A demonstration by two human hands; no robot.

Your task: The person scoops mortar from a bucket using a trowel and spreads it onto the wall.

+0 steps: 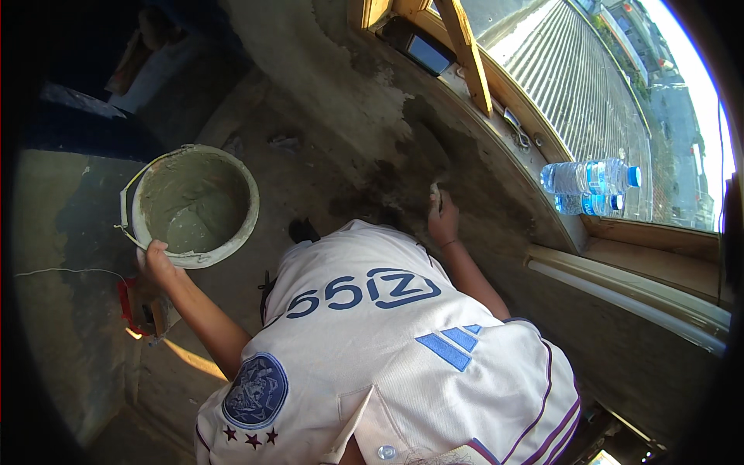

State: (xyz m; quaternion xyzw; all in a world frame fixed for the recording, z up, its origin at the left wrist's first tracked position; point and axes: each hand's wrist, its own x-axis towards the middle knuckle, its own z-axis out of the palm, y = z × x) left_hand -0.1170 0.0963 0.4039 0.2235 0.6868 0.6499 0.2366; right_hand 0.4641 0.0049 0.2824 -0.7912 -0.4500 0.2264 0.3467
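Note:
My left hand (159,265) grips the lower rim of a white bucket (253,198), which is tilted so that its mouth faces me. Wet grey mortar (192,221) coats its inside and lies in the bottom. My right hand (443,223) is closed round a small pale handle (436,191), held against the wall below the window. The rest of that tool is too dark to make out. Around it spreads a dark, wet-looking patch (422,147) on the grey wall (341,77).
Two clear water bottles (593,178) with blue caps lie by the window. Scissors (515,128) and a dark phone-like object (422,50) rest on the sill. A wooden strip (469,58) crosses the frame. A red object (126,298) stands at the left below the bucket.

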